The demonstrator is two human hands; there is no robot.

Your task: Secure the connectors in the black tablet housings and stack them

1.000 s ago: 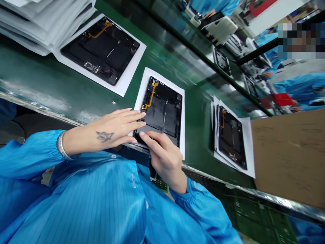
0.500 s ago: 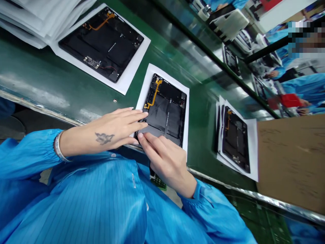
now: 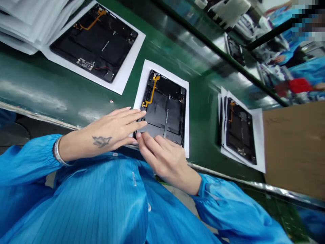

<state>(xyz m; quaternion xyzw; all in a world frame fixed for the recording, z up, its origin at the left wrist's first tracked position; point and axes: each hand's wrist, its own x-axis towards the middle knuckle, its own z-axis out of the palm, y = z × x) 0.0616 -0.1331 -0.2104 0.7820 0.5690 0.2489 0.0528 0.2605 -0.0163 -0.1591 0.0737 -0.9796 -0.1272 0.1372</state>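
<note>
In front of me an opened tablet (image 3: 162,108) lies on a white sheet (image 3: 187,135), its inside facing up, with an orange flex cable (image 3: 153,91) along its left side. My left hand (image 3: 114,127) rests with fingers stretched out over the tablet's left edge. At the near left corner my right hand (image 3: 164,156) bends over the tablet, thumb and forefinger pinched together close to the left thumb. Whatever sits between those fingertips is hidden. The tablet's near edge is covered by the right hand.
A second opened tablet (image 3: 93,42) lies on white paper at the upper left, beside a stack of white sheets (image 3: 43,23). To the right, another opened tablet (image 3: 241,130) tops a small pile near a cardboard box (image 3: 294,149). A dark rail (image 3: 203,47) runs behind.
The view has shifted slightly, so the box and right-hand pile sit further right. Both hands stay at the tablet's near left corner in nearly the same pose.
</note>
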